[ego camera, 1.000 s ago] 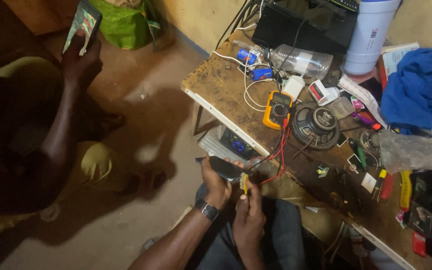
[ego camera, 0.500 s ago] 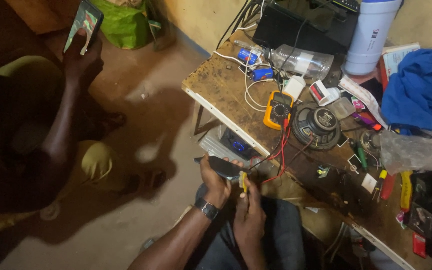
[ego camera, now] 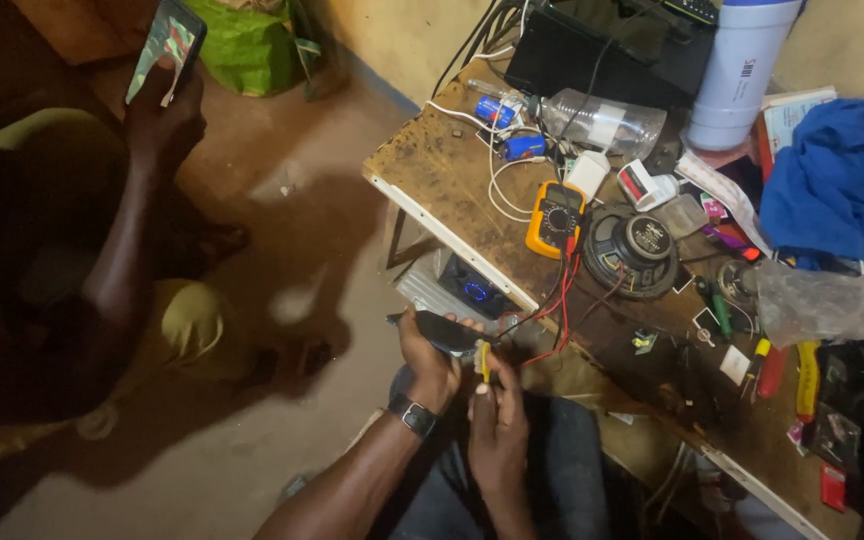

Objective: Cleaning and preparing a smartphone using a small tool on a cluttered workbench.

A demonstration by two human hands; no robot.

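Observation:
My left hand [ego camera: 428,362], a dark watch on its wrist, grips a flat dark device [ego camera: 440,331] and holds it over my lap. My right hand [ego camera: 497,425] is closed on a yellow-tipped probe [ego camera: 485,362] whose tip touches the device's near end. Red and black leads [ego camera: 559,305] run from the probe area up to a yellow multimeter [ego camera: 553,217] lying on the worn wooden workbench [ego camera: 442,170]. A round black speaker [ego camera: 636,249] lies just right of the meter.
Another person sits at the left and holds up a phone [ego camera: 165,49] in one hand. On the bench stand a white tumbler [ego camera: 740,70], a clear plastic bottle [ego camera: 602,124], a blue cloth [ego camera: 824,187], white cables, screwdrivers and small parts. A green bag [ego camera: 250,45] sits by the wall.

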